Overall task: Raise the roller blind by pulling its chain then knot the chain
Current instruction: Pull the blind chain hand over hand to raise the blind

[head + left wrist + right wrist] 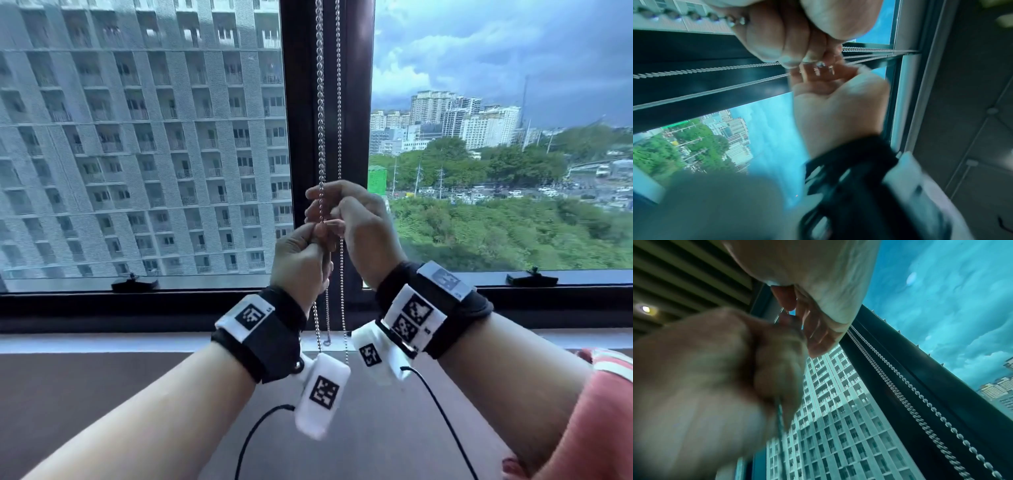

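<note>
Silver beaded metal chain (320,102) hanging straight down, long axis vertical, running in front of the dark window mullion (301,137) between the two panes. Two strands side by side up top, well above the hands, vanishing past the top edge of the head view. Lower ends dangling below the wrists, in front of the dark sill frame (102,308).

Left hand (301,260) low and to the left, fingers curled tight, pinching the chain at the fingertips. Right hand (356,222) just above and to the right, fingers bent around the same strands, thumb and forefinger closing on the beads. Both hands touching at the fingertips, right at the middle of the window. From the left wrist view, beads (694,16) stretching sideways out of the curled fingers (777,40), with more strands crossing the dark frame behind. Whether a loop or knot is formed between the fingers: cannot tell, hidden by the knuckles.

From the right wrist view, chain strands (910,386) slanting along the mullion, the left hand (715,378) a blurred mass up close.

Black wrist straps with white tag blocks (253,315) on both forearms, thin black cables trailing down. Grey apartment tower (137,137) outside on the left, green trees and city skyline (496,171) on the right under cloudy sky.
</note>
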The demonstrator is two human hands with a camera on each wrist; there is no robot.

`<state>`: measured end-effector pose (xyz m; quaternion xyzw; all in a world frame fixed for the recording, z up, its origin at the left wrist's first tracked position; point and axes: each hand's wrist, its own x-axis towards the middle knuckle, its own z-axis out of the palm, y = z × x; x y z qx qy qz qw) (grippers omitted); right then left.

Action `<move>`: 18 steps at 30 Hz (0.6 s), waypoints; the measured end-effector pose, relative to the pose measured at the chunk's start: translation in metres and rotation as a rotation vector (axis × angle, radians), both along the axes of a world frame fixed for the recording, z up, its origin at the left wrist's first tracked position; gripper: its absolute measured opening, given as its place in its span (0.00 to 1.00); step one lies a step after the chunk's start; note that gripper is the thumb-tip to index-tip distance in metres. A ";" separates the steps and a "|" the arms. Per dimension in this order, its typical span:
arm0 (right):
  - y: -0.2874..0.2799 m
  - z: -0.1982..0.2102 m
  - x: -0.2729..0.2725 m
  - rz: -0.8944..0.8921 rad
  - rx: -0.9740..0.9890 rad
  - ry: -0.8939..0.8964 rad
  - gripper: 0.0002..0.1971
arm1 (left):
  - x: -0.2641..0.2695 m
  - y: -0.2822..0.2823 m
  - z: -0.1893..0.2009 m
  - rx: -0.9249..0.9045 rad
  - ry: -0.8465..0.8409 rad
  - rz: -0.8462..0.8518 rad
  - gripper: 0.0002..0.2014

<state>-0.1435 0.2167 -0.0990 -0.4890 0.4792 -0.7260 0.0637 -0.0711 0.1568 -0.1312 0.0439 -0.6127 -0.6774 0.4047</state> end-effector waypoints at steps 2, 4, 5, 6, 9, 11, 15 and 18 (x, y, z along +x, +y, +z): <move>-0.002 0.016 0.004 0.030 -0.028 -0.035 0.18 | 0.002 -0.001 -0.009 -0.004 -0.049 -0.006 0.20; -0.007 0.028 0.009 0.101 -0.027 -0.111 0.22 | 0.005 0.000 -0.015 -0.048 -0.092 0.010 0.23; -0.009 0.031 0.012 0.142 -0.022 -0.151 0.23 | 0.006 0.002 -0.017 -0.058 -0.100 0.010 0.23; -0.011 0.032 0.013 0.163 -0.023 -0.180 0.23 | 0.007 0.005 -0.019 -0.058 -0.101 0.002 0.22; -0.016 0.028 0.017 0.130 -0.040 -0.204 0.22 | 0.007 0.013 -0.019 -0.033 -0.076 -0.026 0.19; -0.017 0.027 0.018 0.115 -0.044 -0.210 0.22 | 0.007 0.014 -0.020 -0.036 -0.068 -0.028 0.18; -0.017 0.026 0.019 0.106 -0.058 -0.197 0.22 | 0.009 0.006 -0.014 -0.067 -0.087 -0.034 0.14; -0.019 0.019 0.019 0.131 -0.101 -0.198 0.23 | 0.011 0.001 -0.001 -0.051 -0.012 -0.051 0.09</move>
